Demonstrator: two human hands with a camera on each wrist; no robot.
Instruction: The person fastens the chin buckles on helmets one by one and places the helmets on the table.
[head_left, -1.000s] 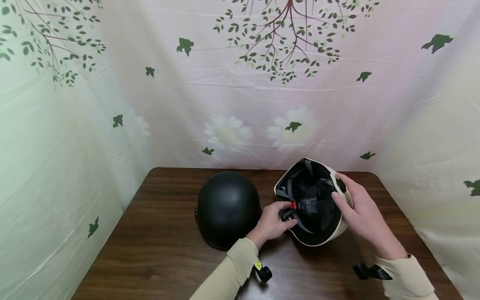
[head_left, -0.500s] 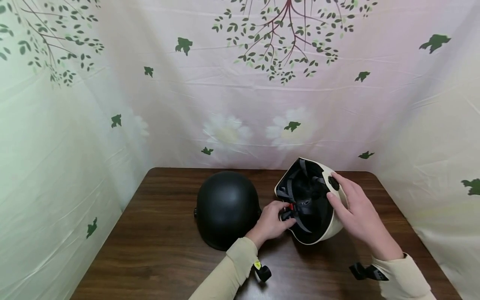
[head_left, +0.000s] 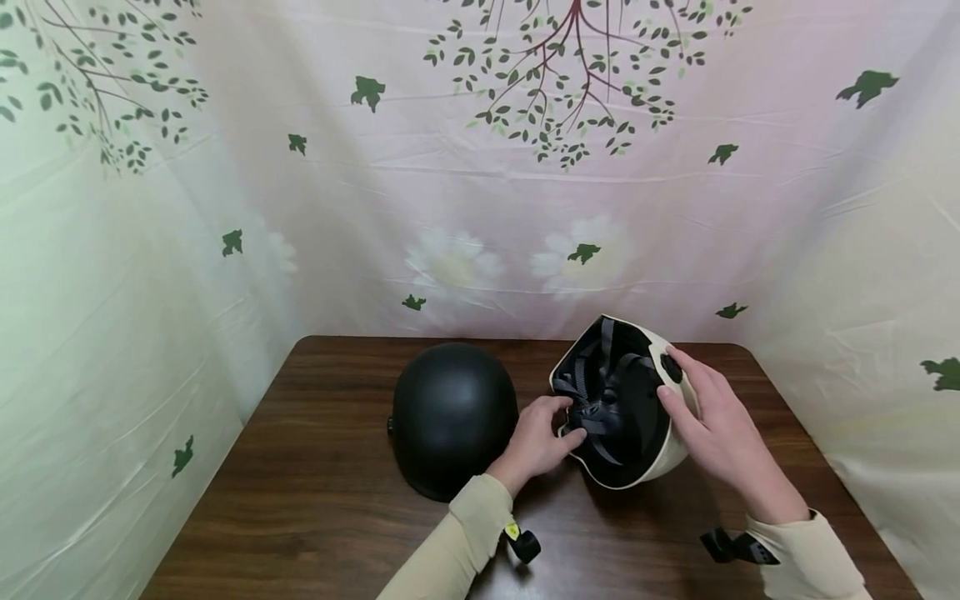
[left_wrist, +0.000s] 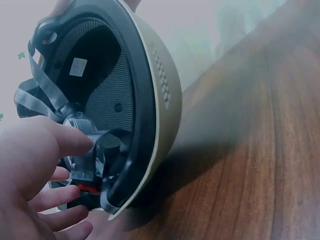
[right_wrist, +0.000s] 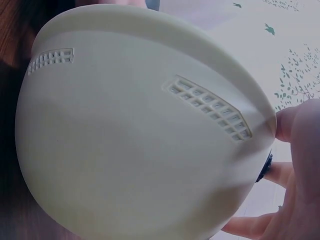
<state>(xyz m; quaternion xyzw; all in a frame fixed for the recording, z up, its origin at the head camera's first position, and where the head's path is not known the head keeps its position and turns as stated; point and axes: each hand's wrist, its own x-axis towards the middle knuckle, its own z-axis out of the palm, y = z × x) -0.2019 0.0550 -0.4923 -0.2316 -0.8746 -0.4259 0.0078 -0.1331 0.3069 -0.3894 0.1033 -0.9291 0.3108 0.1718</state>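
Note:
A cream-white helmet lies tipped on its side, its black padded inside towards me. My right hand grips its right edge, thumb at the rim and fingers on the shell beside a black round fitting. My left hand is at the opposite rim, thumb and fingers apart by the grey straps. In the left wrist view, a black buckle with a red part hangs near those fingers. Whether they touch it is unclear. The right wrist view shows the vented outer shell.
A matte black helmet stands dome up just left of the left hand, close to its wrist. Both rest on a dark wooden table. Patterned cloth hangs behind the table and along both sides.
The red buckle part has gone from the head view, and the straps now lie farther into the helmet. The helmet turned slightly with my right hand. My left hand drew back slightly.

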